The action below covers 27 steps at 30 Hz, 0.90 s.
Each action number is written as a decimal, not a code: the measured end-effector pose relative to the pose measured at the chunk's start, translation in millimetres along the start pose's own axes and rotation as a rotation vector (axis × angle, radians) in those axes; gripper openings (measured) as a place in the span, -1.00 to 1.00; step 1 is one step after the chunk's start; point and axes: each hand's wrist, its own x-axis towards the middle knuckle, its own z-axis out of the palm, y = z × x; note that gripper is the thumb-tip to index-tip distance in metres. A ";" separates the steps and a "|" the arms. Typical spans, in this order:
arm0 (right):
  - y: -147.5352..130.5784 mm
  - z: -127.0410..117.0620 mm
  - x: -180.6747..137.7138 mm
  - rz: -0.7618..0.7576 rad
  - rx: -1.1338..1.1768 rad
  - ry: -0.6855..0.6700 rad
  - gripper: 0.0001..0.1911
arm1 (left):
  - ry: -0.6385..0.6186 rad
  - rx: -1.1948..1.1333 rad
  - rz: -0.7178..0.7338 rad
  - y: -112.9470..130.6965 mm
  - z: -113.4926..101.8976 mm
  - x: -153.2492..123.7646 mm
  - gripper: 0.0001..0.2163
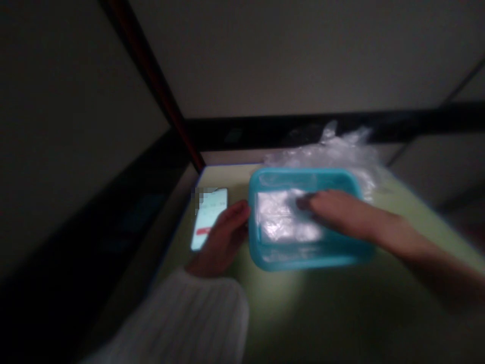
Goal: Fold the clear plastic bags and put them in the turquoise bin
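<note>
A light-blue plastic tray (308,264) with raised walls is in the middle of the head view, over the table. At its left end, my left hand (229,230) in a white knitted sleeve is closed on the wall. Shiny clear plastic packaging (278,217) covers much of the tray's floor; whether it is one packet or several I cannot make out. From the right, my right hand (333,210) reaches over the tray's wall, its fingers low over the plastic. Those fingers are smeared and partly hidden, so their grip is unclear.
A lit phone (210,217) lies left of the tray, partly behind my left hand. Crumpled clear plastic bags (341,149) are heaped behind the tray at the far edge. The pale yellow-green table (280,303) meets a grey wall (303,60) at the back.
</note>
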 end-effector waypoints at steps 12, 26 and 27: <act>0.8 -1.4 1.6 0.073 0.010 -0.041 -0.70 | -0.029 -0.013 0.011 -0.3 -1.1 0.5 -0.82; -2.6 7.7 10.1 0.196 0.105 -0.056 -0.64 | -0.025 -0.008 -0.006 0.7 1.2 -2.3 -0.80; -2.7 8.0 10.2 0.192 0.100 -0.056 -0.65 | -0.029 -0.011 -0.003 0.3 1.0 -2.1 -0.82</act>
